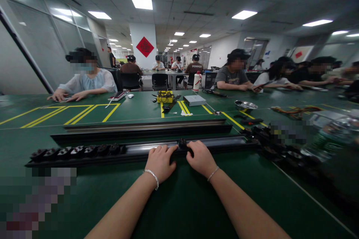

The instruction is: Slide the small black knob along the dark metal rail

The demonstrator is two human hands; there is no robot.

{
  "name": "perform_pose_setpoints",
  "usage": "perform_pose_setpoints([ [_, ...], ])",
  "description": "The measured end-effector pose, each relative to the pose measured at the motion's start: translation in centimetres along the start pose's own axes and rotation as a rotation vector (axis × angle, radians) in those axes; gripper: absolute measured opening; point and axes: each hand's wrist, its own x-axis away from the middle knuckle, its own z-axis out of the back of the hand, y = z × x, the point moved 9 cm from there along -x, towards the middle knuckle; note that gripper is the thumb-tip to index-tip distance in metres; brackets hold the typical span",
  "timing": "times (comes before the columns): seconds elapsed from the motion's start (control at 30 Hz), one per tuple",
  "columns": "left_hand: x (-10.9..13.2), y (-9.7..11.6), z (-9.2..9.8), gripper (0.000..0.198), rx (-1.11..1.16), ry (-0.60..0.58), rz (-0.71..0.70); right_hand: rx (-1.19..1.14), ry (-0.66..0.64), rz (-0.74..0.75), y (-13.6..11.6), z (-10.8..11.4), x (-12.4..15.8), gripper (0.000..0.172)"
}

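Note:
A long black rail (224,142) with a shiny inner channel lies across the green table. Several black and white socket modules (77,151) sit in a row at its left end. Near the middle of the rail is a single small black module (182,143). My left hand (160,160) rests on the rail's front edge, its index finger reaching to the module's left side. On the other side, my right hand (201,158) has thumb and index finger curved against the module. Both hands wear a bracelet.
Behind the rail lie two more black strips (140,133). Dark parts (291,155) and a plastic bottle (327,138) are at the right. Farther back stand a yellow box (165,97), a grey box (194,100) and a metal bowl (246,105). People sit around the table.

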Motion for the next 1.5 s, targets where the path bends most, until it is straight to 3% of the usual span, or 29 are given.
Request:
perform_pose_setpoints([
  [0.5, 0.0, -0.1, 0.2, 0.049, -0.001, 0.020, 0.022, 0.085, -0.016, -0.043, -0.1, 0.4, 0.1, 0.017],
  [0.8, 0.0, 1.7, -0.1, 0.052, 0.046, 0.061, -0.038, 0.027, -0.004, -0.051, 0.5, 0.2, 0.1, 0.020],
  [1.5, -0.2, 1.4, -0.2, 0.051, 0.074, 0.031, -0.031, 0.001, 0.053, -0.044, 0.7, 1.0, 0.0, 0.022],
])
